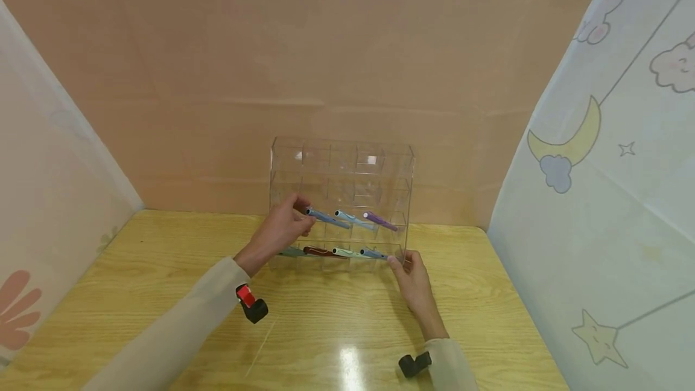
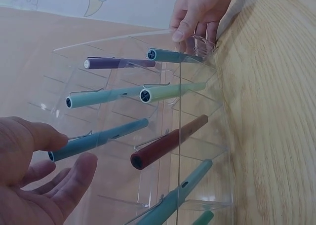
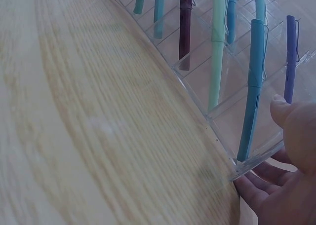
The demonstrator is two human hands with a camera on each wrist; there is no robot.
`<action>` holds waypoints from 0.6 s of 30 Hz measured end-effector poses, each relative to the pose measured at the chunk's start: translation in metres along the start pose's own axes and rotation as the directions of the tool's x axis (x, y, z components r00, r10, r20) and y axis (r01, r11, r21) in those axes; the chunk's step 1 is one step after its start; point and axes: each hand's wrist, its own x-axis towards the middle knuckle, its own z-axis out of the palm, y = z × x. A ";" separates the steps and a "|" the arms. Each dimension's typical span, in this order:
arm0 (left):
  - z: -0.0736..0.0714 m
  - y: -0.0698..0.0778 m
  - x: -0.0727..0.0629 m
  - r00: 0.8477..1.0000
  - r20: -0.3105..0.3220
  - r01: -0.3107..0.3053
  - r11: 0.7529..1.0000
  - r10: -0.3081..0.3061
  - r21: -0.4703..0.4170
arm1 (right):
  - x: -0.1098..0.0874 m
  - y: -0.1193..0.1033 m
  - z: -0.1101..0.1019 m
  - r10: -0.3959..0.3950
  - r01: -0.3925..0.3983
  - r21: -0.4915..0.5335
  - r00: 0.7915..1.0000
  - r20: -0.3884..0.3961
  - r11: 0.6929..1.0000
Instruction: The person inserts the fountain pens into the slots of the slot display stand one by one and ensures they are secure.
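Note:
A clear plastic rack (image 1: 343,165) stands upright with pens lying in its lower two tiers. My left hand (image 1: 282,222) is at the cap end of a blue pen (image 2: 98,141) in the upper of these tiers; one fingertip seems to touch it, thumb and fingers spread apart. To its right lie a light blue pen (image 1: 355,220) and a purple pen (image 1: 382,221). Below are a dark red pen (image 2: 168,145), a pale green pen (image 3: 216,62), another blue pen (image 3: 254,77) and greenish ones. The rack's lower right corner is held by my right hand (image 1: 415,285), thumb in front.
The rack rests on a wood-grain table (image 1: 309,318) before a brown-orange backdrop (image 1: 336,65). Pale panels flank both sides, the right panel (image 1: 597,228) printed with a moon and stars. The rack's upper tiers hold no pens.

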 end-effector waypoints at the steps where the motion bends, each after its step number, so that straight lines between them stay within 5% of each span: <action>1: -0.001 0.000 -0.001 1.000 0.000 0.000 1.000 0.000 -0.003 | 0.000 0.000 0.000 0.001 -0.001 0.000 1.000 0.000 1.000; 18: -0.022 0.000 -0.020 0.998 -0.045 -0.039 0.999 0.039 -0.002 | 0.001 0.004 0.000 0.000 0.000 0.018 1.000 0.012 1.000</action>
